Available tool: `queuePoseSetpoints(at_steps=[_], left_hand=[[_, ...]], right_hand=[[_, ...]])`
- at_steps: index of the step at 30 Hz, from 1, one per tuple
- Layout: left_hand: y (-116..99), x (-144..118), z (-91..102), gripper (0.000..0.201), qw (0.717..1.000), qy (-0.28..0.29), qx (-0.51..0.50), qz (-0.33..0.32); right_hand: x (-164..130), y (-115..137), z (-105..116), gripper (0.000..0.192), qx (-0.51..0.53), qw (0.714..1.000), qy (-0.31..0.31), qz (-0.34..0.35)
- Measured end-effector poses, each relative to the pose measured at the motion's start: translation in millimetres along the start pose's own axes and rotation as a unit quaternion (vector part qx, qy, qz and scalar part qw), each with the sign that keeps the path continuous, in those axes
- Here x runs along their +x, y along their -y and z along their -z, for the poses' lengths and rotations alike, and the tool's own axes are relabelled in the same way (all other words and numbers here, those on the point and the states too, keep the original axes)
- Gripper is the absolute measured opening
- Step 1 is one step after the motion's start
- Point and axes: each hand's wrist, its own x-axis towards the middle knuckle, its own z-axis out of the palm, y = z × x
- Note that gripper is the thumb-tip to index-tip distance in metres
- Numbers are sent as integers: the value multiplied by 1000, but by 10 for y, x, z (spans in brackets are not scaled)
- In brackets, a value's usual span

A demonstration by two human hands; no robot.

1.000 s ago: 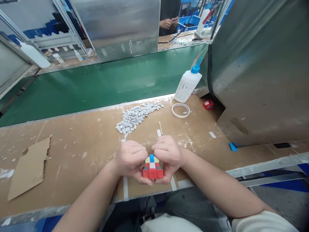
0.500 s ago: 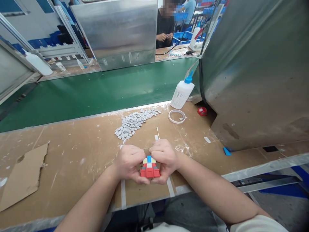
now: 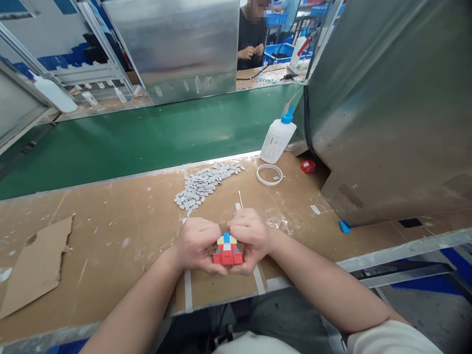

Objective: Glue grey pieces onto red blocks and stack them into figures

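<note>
Both my hands are wrapped around one small toy [image 3: 227, 250], a red block figure with a blue stud and a yellow-and-white top. My left hand [image 3: 197, 244] curls in from one side, my right hand [image 3: 250, 238] from the other, fingers clenched on it so only its front face shows between the thumbs. I hold it just above the near edge of the brown bench [image 3: 110, 236], over two strips of white tape.

Beyond my knuckles lies a heap of small grey chips [image 3: 204, 184], and just beside my right hand a thin stick [image 3: 240, 198]. Farther right sit a tape ring [image 3: 269, 174], a white bottle [image 3: 277, 139] with a blue nozzle, and a little red piece [image 3: 308, 166] near the foot of a metal panel [image 3: 387, 108]. A blue scrap [image 3: 344, 226] lies by that panel. A torn cardboard sheet [image 3: 35, 265] rests far left. Behind the bench runs a green belt [image 3: 147, 132]. Across it another person's hands [image 3: 251, 51] are busy at a separate bench.
</note>
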Motion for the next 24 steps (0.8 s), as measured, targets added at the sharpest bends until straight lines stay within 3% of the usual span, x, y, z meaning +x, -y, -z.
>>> queuePoseSetpoints(at_steps=[14,24], left_hand=[[-20,45,30,60,1000,10,-7,-10],[-31,54,31,62,1000,9,-4,-15]], right_hand=[[-3,14,34,60,15,1000,-9,6],[-37,2,27,62,-6,1000,23,9]])
